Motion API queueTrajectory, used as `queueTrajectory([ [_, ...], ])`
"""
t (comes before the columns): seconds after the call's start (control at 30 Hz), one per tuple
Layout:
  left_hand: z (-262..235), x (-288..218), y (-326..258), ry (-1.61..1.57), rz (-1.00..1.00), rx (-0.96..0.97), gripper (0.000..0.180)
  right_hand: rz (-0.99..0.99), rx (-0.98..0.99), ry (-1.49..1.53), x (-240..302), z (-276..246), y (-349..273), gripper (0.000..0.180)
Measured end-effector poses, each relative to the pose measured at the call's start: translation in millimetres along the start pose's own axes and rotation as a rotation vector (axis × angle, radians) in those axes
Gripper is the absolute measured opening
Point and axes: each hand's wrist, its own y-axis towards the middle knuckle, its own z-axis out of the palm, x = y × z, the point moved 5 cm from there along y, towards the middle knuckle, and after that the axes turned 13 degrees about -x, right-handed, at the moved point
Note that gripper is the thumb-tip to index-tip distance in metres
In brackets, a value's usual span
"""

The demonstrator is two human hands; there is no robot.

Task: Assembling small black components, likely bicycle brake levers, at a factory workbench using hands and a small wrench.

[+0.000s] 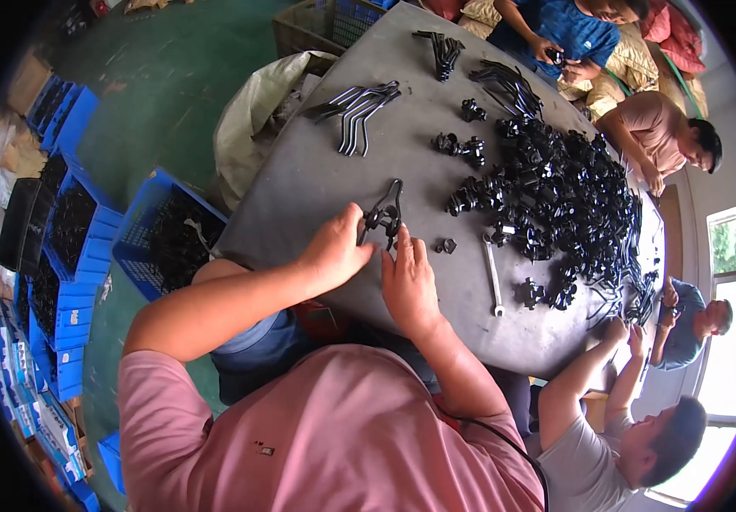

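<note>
My left hand (336, 248) is closed on a small black clamp-like part with a bent wire loop (392, 200) rising from it. From the right, my right hand (411, 286) pinches the same part near its lower end. Both hands hold it just above the grey table (300, 179), close to the near edge. To the right of my right hand lies a small loose black piece (446, 246). Beyond that rests a silver wrench (493, 277). My fingers hide much of the lower part of the held piece.
A large heap of black parts (556, 188) covers the table's right side. Bent black rods (359, 111) lie farther off. A blue crate (150, 230) and a white sack (249, 111) stand left of the table. Several co-workers sit around it, one person (607, 427) at my right.
</note>
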Motion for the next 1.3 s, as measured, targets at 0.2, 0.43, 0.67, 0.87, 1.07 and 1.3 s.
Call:
queueTrajectory([
  [0.2, -9, 7, 21, -0.039, -0.002, -0.096, 0.041, -0.056, -0.226, -0.169, -51, -40, 4, 0.041],
  [0.43, -7, 13, 38, -0.065, -0.133, -0.062, 0.036, -0.101, -0.075, -0.062, -100, -45, 22, 0.026],
  [0.67, 1, 31, 34, -0.247, -0.355, 0.038, 0.040, 0.193, 0.017, 0.069, -123, -51, 30, 0.020],
  [0.87, 4, 31, 29, -0.427, -0.496, 0.105, 0.040, -0.317, -0.064, -0.138, -82, -58, 38, 0.034],
  [1.07, 6, 29, 27, -0.567, -0.589, 0.126, 0.037, -0.183, 0.134, -0.028, -87, -53, 46, 0.023],
  [1.3, 10, 29, 24, -0.586, -0.629, 0.193, 0.038, -0.165, 0.184, -0.036, -95, -48, 46, 0.011],
])
